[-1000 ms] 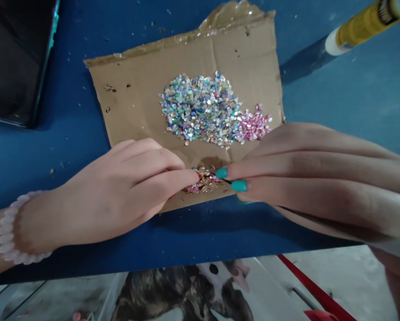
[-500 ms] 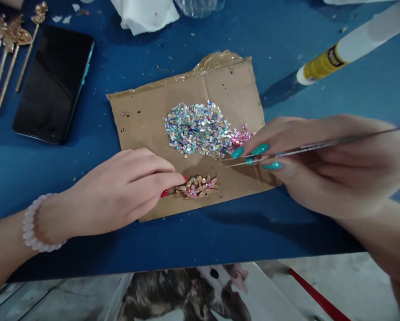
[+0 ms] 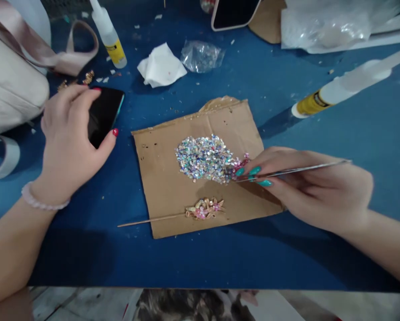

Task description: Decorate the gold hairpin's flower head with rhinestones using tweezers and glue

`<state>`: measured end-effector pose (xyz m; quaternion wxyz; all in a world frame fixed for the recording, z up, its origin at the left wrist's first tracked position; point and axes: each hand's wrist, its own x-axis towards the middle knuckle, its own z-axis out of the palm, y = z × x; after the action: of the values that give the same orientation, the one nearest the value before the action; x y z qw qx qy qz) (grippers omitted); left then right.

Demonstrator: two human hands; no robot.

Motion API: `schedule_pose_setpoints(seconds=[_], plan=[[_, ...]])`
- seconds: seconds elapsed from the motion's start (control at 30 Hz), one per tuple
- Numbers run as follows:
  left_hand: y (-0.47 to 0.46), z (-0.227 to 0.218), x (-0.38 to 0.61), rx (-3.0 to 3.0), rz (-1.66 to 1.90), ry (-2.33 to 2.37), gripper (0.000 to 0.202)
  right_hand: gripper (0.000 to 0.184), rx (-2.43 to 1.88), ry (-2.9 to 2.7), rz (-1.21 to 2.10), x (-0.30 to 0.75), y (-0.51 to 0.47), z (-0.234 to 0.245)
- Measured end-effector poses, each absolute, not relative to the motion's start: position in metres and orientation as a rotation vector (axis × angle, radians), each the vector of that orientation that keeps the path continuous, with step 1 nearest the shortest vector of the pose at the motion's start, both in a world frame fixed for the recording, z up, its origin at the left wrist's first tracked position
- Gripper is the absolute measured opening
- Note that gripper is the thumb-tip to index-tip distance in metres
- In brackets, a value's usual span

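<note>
My left hand [image 3: 73, 129] is spread over the black phone [image 3: 104, 113], with thumb and fingers apart; whether it touches the phone I cannot tell. Gold hairpin heads [image 3: 88, 77] show just beyond its fingers. In my right hand [image 3: 307, 187] is a pair of thin metal tweezers [image 3: 287, 171], tips low beside the small pink stones [image 3: 242, 162]. A heap of shiny multicoloured stones [image 3: 203, 158] lies left of these, on a cardboard piece [image 3: 173, 200]. Below the heap rests a gold hairpin with pink flowers [image 3: 205, 208], untouched, its stick reaching past the cardboard's left edge.
A yellow-labelled glue bottle [image 3: 312, 103] stands at right, another glue bottle [image 3: 115, 51] at upper left. Crumpled tissue [image 3: 161, 67] and clear plastic [image 3: 202, 55] lie behind the cardboard. A tape roll [image 3: 2, 158] and pale bag [image 3: 13, 84] are at left.
My left hand has let go of the flower hairpin and moved left and up over the phone. The tweezers stay in my right hand, their tips now closer together. The view has shifted.
</note>
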<state>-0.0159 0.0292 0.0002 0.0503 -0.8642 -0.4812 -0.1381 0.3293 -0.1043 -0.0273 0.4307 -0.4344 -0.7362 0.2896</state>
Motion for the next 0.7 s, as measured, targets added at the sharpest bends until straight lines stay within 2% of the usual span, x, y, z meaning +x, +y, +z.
schedule_pose_setpoints(seconds=[0.07, 0.17, 0.33, 0.57, 0.7], plan=[[0.043, -0.005, -0.025, -2.652, -0.421, -1.556, 0.079, 0.029, -1.077, -1.852, 0.67, 0.329, -0.103, -0.031], [0.051, -0.011, -0.027, -2.668, -0.412, -1.705, 0.074, 0.026, -1.044, -1.899, 0.598, 0.326, -0.101, -0.034], [0.051, -0.011, -0.013, -2.62, -0.378, -1.791, 0.079, 0.022, -0.998, -1.913, 0.549, 0.323, -0.099, -0.035], [0.045, -0.007, -0.007, -2.631, -0.454, -1.744, 0.07, 0.02, -0.961, -1.867, 0.665, 0.325, -0.097, -0.034], [0.045, -0.009, -0.017, -2.664, -0.489, -1.739, 0.072, 0.022, -0.926, -1.875, 0.715, 0.329, -0.098, -0.03]])
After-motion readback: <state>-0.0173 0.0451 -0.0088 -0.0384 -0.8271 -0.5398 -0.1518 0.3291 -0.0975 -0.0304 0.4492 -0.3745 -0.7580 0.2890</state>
